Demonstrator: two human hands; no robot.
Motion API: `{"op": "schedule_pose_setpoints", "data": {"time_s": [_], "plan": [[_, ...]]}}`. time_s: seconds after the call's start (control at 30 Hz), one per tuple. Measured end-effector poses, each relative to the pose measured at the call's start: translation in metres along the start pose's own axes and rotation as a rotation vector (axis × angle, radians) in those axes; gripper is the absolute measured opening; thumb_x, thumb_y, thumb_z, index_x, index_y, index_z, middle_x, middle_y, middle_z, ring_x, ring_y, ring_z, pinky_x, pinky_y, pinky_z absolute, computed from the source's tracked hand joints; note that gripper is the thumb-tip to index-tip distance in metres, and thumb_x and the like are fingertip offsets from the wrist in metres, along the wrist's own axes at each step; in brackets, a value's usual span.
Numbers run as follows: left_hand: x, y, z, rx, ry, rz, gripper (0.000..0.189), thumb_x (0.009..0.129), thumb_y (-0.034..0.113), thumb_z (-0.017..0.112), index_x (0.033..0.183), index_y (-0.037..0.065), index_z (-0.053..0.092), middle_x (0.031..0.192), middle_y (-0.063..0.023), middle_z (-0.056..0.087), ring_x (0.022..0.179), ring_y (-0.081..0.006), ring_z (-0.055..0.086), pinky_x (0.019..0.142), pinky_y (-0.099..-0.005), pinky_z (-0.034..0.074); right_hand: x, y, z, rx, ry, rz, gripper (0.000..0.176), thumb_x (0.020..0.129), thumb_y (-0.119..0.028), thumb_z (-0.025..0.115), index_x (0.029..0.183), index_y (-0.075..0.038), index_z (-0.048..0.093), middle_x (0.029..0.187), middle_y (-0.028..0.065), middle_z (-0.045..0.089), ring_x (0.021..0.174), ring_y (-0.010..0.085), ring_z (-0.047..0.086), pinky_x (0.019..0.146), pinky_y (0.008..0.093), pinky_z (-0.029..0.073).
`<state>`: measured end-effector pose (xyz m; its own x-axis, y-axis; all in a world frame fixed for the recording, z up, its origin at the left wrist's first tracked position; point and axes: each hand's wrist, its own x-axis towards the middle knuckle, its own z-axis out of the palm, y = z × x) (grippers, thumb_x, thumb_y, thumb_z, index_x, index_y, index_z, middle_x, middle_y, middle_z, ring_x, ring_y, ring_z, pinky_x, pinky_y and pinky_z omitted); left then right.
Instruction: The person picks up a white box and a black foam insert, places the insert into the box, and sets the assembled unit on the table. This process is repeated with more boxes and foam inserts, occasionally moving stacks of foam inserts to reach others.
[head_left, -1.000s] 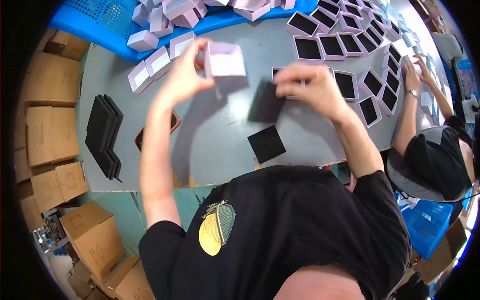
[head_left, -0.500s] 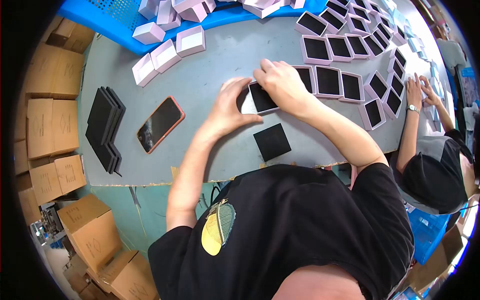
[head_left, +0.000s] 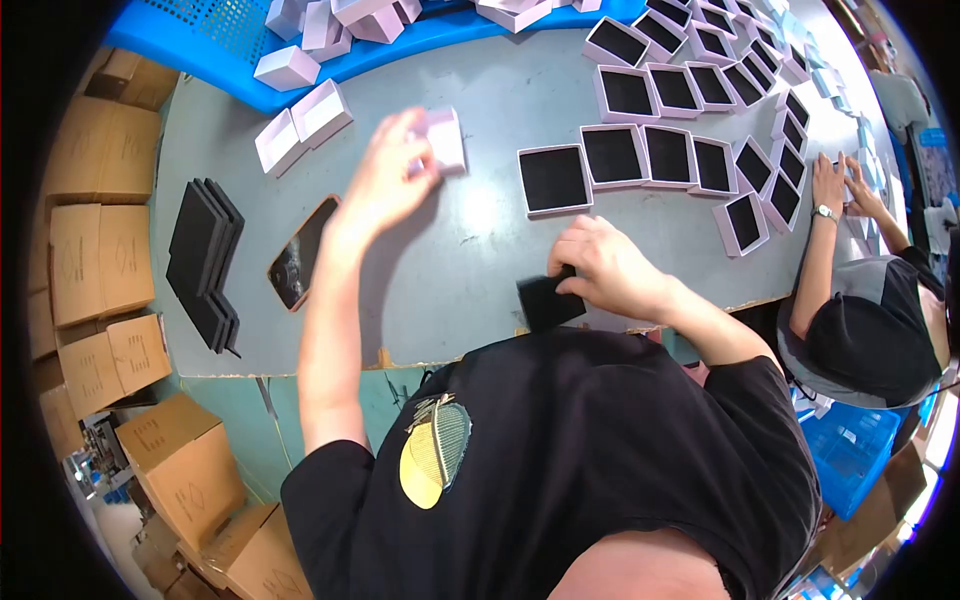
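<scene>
The right hand (head_left: 605,270) is closed on a black foam pad (head_left: 548,302), pinching it at the near edge of the table (head_left: 450,290), and the pad looks tilted there. The left hand (head_left: 385,185) is stretched toward the far side, its fingers on a small lilac box (head_left: 442,140). In my judgement the step is fetching one pad and one empty box. The next move calls for bringing the two together with the box opening upward and the pad square to its walls, like the filled box (head_left: 555,180) nearby.

The left hand and its box are blurred, so I cannot tell if the grip is closed. The left forearm partly covers a phone (head_left: 298,258).
</scene>
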<state>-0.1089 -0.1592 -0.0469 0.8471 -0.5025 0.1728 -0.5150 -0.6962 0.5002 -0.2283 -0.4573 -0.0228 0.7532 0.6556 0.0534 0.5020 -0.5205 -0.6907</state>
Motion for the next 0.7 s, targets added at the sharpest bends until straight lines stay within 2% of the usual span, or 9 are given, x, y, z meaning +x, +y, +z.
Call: {"op": "schedule_pose_setpoints", "data": {"time_s": [0.07, 0.13, 0.2, 0.27, 0.33, 0.4, 0.43, 0.53, 0.7], "plan": [[-0.029, 0.036, 0.004, -0.075, 0.011, -0.096, 0.041, 0.062, 0.014, 0.082, 0.097, 0.008, 0.062, 0.14, -0.0165, 0.046, 0.129, -0.0369, 0.045, 0.108, -0.0453, 0.039, 0.004, 0.002, -0.016, 0.287, -0.082, 0.119, 0.018, 0.07, -0.007, 0.077, 0.085, -0.003, 0.068, 0.085, 0.009, 0.065, 0.084, 0.0247, 0.063, 0.077, 0.0361, 0.05], [-0.049, 0.049, 0.023, -0.273, 0.143, -0.066, 0.094, 0.052, 0.013, 0.086, 0.137, 0.011, 0.044, 0.139, -0.0155, 0.044, 0.125, -0.0328, 0.049, 0.104, -0.0429, 0.043, 0.022, -0.002, -0.039, 0.37, 0.067, 0.123, 0.019, 0.074, -0.006, 0.077, 0.091, -0.002, 0.071, 0.086, 0.0076, 0.069, 0.078, 0.0145, 0.065, 0.072, 0.0278, 0.052], [-0.064, 0.068, 0.047, -0.505, 0.28, -0.233, 0.111, 0.051, 0.01, 0.088, 0.146, 0.011, 0.033, 0.143, -0.0148, 0.042, 0.122, -0.0295, 0.051, 0.101, -0.0399, 0.045, 0.051, 0.003, -0.041, 0.536, 0.271, 0.213, 0.021, 0.077, -0.011, 0.077, 0.093, 0.001, 0.072, 0.081, 0.0061, 0.07, 0.072, 0.0078, 0.061, 0.067, 0.0249, 0.05], [-0.07, 0.077, 0.058, -0.484, 0.356, -0.225, 0.13, 0.048, 0.008, 0.092, 0.153, 0.011, 0.017, 0.148, -0.0149, 0.036, 0.12, -0.0284, 0.052, 0.099, -0.038, 0.046, 0.084, 0.008, -0.034, 0.355, 0.353, 0.192, 0.024, 0.078, -0.018, 0.077, 0.096, -0.003, 0.074, 0.083, 0.0073, 0.072, 0.071, 0.0115, 0.063, 0.067, 0.0277, 0.051], [-0.072, 0.075, 0.065, -0.514, 0.398, -0.235, 0.131, 0.048, 0.008, 0.092, 0.154, 0.01, 0.015, 0.148, -0.0144, 0.037, 0.119, -0.0281, 0.053, 0.098, -0.0385, 0.046, 0.106, 0.01, -0.012, 0.282, 0.303, 0.119, 0.016, 0.076, -0.012, 0.075, 0.091, -0.006, 0.074, 0.084, 0.0061, 0.071, 0.078, 0.0153, 0.064, 0.071, 0.03, 0.048], [-0.073, 0.077, 0.06, -0.529, 0.358, -0.252, 0.13, 0.049, 0.007, 0.092, 0.154, 0.01, 0.014, 0.147, -0.015, 0.037, 0.119, -0.0282, 0.052, 0.099, -0.0388, 0.046, 0.112, 0.016, 0.001, -0.231, 0.245, -0.148, 0.008, 0.074, -0.012, 0.075, 0.081, -0.008, 0.073, 0.081, 0.0063, 0.067, 0.082, 0.0219, 0.061, 0.075, 0.0339, 0.045], [-0.073, 0.078, 0.057, -0.536, 0.337, -0.26, 0.13, 0.049, 0.006, 0.092, 0.154, 0.01, 0.014, 0.147, -0.0152, 0.037, 0.119, -0.0282, 0.052, 0.1, -0.0389, 0.046, 0.11, 0.012, 0.004, -0.277, 0.224, -0.141, 0.004, 0.071, -0.013, 0.073, 0.072, -0.009, 0.07, 0.079, 0.0041, 0.062, 0.085, 0.024, 0.056, 0.078, 0.0375, 0.041], [-0.069, 0.079, 0.06, -0.539, 0.311, -0.24, 0.129, 0.049, 0.006, 0.091, 0.153, 0.008, 0.015, 0.146, -0.0153, 0.038, 0.12, -0.0278, 0.051, 0.102, -0.039, 0.045, 0.111, -0.002, -0.002, -0.564, 0.206, -0.26, 0.005, 0.07, -0.014, 0.069, 0.067, -0.009, 0.067, 0.08, 0.0034, 0.058, 0.084, 0.0222, 0.054, 0.076, 0.0369, 0.04], [-0.061, 0.081, 0.073, -0.465, 0.314, -0.1, 0.115, 0.056, 0.018, 0.091, 0.148, 0.001, 0.025, 0.148, -0.0215, 0.033, 0.136, -0.0386, 0.038, 0.11, -0.0416, 0.037, 0.104, -0.001, 0.015, -0.882, 0.112, -0.235, 0.007, 0.071, -0.017, 0.062, 0.066, -0.012, 0.065, 0.079, 0.0043, 0.057, 0.085, 0.0207, 0.056, 0.076, 0.0364, 0.04]]}}
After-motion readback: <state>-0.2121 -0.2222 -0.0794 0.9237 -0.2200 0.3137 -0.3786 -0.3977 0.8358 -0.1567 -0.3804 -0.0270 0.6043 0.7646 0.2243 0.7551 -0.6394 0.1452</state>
